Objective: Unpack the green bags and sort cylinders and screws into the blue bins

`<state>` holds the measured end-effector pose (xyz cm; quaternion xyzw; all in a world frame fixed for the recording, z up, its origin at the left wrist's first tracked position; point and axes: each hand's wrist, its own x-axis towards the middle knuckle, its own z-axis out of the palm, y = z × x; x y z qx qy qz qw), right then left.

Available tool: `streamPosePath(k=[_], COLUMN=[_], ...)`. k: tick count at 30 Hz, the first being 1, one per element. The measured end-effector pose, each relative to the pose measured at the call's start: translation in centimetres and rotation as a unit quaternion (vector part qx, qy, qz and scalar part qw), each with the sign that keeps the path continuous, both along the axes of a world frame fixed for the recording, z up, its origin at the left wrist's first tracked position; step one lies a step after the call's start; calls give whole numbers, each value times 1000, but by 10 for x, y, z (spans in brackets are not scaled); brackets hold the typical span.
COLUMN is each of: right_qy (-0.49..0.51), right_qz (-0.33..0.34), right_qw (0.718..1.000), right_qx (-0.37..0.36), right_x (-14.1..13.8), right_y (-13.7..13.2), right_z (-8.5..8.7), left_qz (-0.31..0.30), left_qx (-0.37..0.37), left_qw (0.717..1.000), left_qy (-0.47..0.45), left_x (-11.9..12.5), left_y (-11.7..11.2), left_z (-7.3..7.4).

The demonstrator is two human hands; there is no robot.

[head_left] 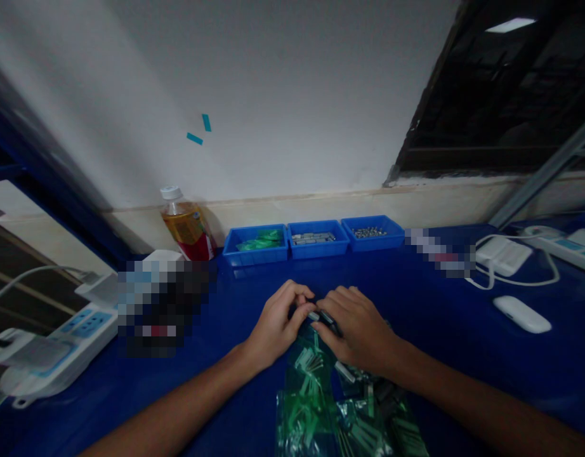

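My left hand point(278, 324) is closed, thumb and fingers pinching a small light-grey metal piece point(313, 315). Beside it, my right hand point(361, 327) is curled around a dark, narrow piece point(329, 321) whose kind I cannot make out. The two held pieces lie close together; whether they touch is unclear. Under and in front of the hands lie green-tinted clear plastic bags point(304, 406) with slim green and metallic parts in and on them. A short silver bar point(344, 372) shows just below my right hand.
Three blue bins stand along the wall: one with green parts point(261, 240), one with silver bars point(314, 238), one with small metal bits point(368, 231). A drink bottle point(185, 225) and power strip point(73, 336) are left; a white case point(521, 314) and charger point(504, 254) right.
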<state>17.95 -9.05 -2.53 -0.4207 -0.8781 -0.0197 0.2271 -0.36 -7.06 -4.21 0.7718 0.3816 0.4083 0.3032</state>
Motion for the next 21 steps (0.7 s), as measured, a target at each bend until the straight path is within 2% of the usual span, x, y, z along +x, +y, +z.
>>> streamPosePath(k=[6, 11, 17, 21], right_qy=[48, 53, 58, 48], right_qz=[-7, -2, 16, 19], right_qw=[999, 998, 998, 999], right_qx=[-2, -41, 3, -2], right_x=[4, 9, 12, 13], right_y=[6, 7, 5, 5], right_z=[0, 0, -3, -3], left_qz=[-33, -37, -43, -52], left_qx=[12, 0, -27, -41], left_qw=[999, 999, 998, 996], left_qy=[10, 19, 45, 61], left_x=[2, 4, 3, 3], left_y=[-2, 0, 0, 0], left_z=[6, 9, 10, 12])
